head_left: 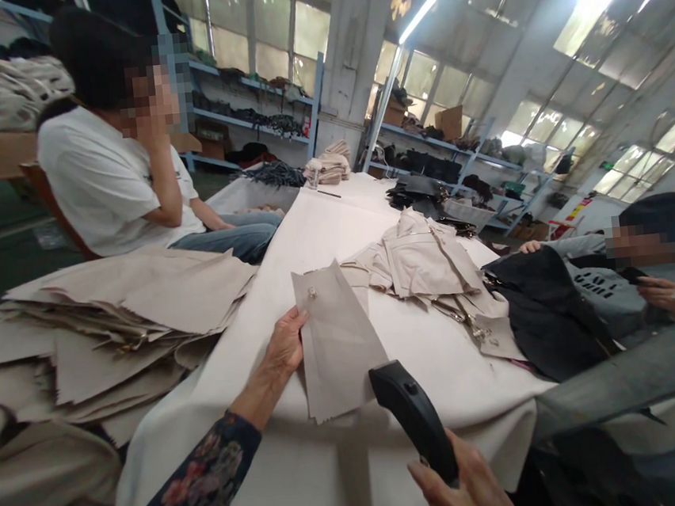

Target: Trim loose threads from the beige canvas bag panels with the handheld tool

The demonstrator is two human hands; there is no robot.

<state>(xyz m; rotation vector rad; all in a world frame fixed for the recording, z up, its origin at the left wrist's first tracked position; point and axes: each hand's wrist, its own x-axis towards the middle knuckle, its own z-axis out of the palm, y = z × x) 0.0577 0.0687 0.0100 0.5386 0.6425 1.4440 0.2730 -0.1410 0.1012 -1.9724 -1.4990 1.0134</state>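
My left hand [288, 339] pinches the left edge of a beige fabric panel [339, 340]. The panel hangs over the white-covered table and bears a small metal fitting [312, 293] near its upper end. In my right hand [468, 485] is a black curved handheld tool [413, 413], whose exact kind I cannot make out. Its squared head points up and left, close to the panel's lower right corner. Beyond the panel lies a heap of beige fabric pieces [427, 256], some with metal clasps.
Stacked beige panels [139, 296] lie at the left. A person in a white shirt [109, 179] sits beyond them. Black fabric [552, 312] rests by another person [597, 284] at the right. A grey metal bar [629, 368] crosses the right side of the white table cover [288, 480].
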